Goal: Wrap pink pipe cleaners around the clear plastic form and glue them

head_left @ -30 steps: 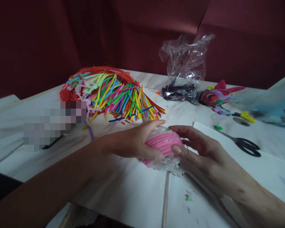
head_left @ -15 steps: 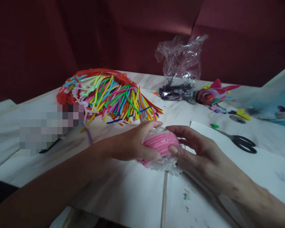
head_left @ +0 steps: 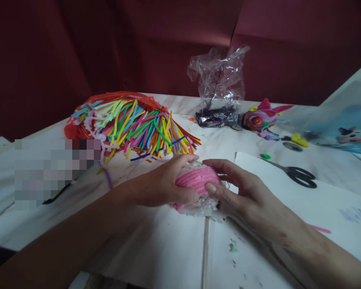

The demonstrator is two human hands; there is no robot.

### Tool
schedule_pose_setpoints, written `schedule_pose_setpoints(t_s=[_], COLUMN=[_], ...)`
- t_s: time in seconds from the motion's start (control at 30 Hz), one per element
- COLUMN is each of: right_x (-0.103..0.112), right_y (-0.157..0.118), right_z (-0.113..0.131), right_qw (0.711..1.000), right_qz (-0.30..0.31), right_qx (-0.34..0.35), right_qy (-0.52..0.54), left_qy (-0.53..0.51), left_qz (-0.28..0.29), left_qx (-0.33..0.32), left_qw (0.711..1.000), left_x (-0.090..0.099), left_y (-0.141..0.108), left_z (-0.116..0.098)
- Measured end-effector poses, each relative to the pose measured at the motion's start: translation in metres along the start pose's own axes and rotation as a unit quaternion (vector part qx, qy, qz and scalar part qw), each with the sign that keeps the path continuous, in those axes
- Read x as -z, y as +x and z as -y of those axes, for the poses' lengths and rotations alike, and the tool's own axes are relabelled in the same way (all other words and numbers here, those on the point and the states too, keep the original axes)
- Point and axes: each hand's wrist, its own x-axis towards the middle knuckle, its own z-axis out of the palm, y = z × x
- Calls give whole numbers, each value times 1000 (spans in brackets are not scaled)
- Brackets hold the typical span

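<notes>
Head view: the pink wrapped ball (head_left: pixel 197 180), partly covered in clear crinkled film, sits on the white table (head_left: pixel 156 241), just in front of the heap of coloured pipe cleaners (head_left: pixel 135 124). The left hand (head_left: pixel 162 184) cups its left side, thumb pressed low against it. The right hand (head_left: pixel 243 192) closes on its right side, thumb and forefinger pinching the wrap. A thin wooden stick (head_left: pixel 205 253) runs down from under the ball. Black scissors (head_left: pixel 297 176) lie well right of the ball. Squeezing unevenly could likely loosen the pink coils or tear the film.
</notes>
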Motion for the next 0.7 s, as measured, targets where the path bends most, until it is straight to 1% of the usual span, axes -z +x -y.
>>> schedule_pose_setpoints(t_s=[0.1, 0.23, 0.4, 0.57, 0.7], right_x=[0, 1, 1, 2, 3], right_y=[-2, -3, -1, -3, -4], right_z=[-1, -1, 4, 1, -1], right_qw=[1000, 1000, 1000, 1000, 1000], right_qz=[-2, -6, -2, -10, -3], right_qx=[1, -2, -10, -7, -14], right_qy=[-3, -3, -2, -2, 0], left_qy=[-11, 0, -37, -45, -32], left_qz=[1, -1, 9, -11, -20], left_qx=[-4, -14, -25, -27, -25], left_qw=[1000, 1000, 999, 999, 999], left_x=[0, 1, 2, -3, -5], left_y=[0, 0, 2, 5, 6], left_z=[0, 1, 2, 4, 7])
